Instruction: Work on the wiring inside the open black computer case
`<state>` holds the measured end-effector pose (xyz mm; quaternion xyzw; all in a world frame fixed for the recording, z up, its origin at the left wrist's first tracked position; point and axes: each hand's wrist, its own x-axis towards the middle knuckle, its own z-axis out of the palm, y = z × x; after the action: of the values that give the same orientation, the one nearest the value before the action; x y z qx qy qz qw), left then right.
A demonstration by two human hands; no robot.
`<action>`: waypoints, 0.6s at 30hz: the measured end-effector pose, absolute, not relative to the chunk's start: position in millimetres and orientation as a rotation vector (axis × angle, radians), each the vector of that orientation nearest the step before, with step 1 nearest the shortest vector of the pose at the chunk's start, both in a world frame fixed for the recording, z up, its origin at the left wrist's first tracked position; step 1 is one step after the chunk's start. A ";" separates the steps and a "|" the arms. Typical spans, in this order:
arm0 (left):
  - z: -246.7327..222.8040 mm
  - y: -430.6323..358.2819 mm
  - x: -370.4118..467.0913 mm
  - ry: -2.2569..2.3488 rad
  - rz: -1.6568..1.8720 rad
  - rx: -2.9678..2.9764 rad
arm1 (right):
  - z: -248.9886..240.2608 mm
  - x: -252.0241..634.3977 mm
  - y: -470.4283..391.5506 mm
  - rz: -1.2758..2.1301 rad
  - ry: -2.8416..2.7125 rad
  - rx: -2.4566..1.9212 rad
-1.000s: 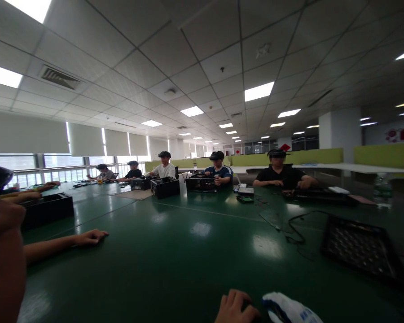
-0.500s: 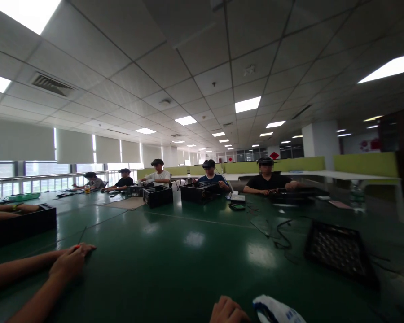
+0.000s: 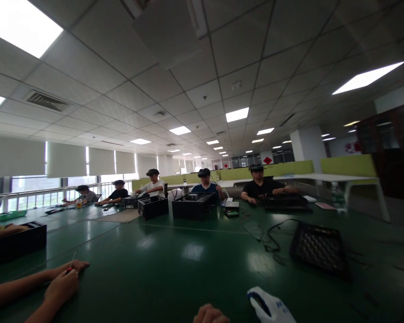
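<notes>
At the bottom edge my left hand (image 3: 211, 315) shows only its bent fingers and knuckles, closed together. The frame edge cuts it off, so whatever is in it, if anything, stays hidden. To its right is a limp white glove-like or bag-like thing (image 3: 276, 309) with a blue rim, blue marks and a dark opening facing up and left. A gap separates my fingers from it. My right hand does not show; whether it is under the white thing I cannot tell. Both are over the green table (image 3: 148, 278).
At left, another person's hand (image 3: 62, 287) holds a screwdriver (image 3: 73, 256). A black computer case (image 3: 16, 244) stands beyond. At right lies a black perforated panel (image 3: 318, 249) beside a black cable (image 3: 272, 235). Across, people work at cases (image 3: 191, 211); a water bottle (image 3: 338, 197) stands far right.
The view has tilted and turned slightly, shifting most things left. My left hand sits lower in the frame and shows less. More of the white thing shows. The neighbour's screwdriver has tipped more upright.
</notes>
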<state>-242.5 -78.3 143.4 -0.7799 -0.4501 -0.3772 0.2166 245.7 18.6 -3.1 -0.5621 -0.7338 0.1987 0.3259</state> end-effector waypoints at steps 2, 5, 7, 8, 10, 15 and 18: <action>118.6 -81.1 -202.5 -1.240 -1.032 -2.164 | -0.9 251.4 19.8 0.549 -1.770 -1.503; 80.3 -83.5 -153.0 -1.230 -0.991 -2.193 | 5.1 257.2 18.1 0.630 -1.554 -1.543; 67.4 -81.5 -134.0 -1.246 -0.968 -2.190 | 9.1 259.4 15.9 0.692 -1.460 -1.537; 67.1 -78.1 -128.5 -1.278 -0.954 -2.169 | 10.5 260.1 14.8 0.727 -1.435 -1.527; 78.2 -64.4 -122.6 -1.396 -0.876 -2.100 | 11.9 260.6 12.9 0.817 -1.404 -1.522; 130.5 12.2 -112.2 -1.645 -0.504 -2.030 | 8.0 256.4 12.1 0.793 -1.537 -1.508; 150.1 70.9 -102.7 -1.714 -0.449 -2.006 | 4.1 252.5 13.0 0.770 -1.669 -1.534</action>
<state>-102.7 70.9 150.1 -0.7293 -0.6232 -0.1632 0.2304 252.5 13.0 4.1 -0.5966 -0.6490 0.2993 0.3650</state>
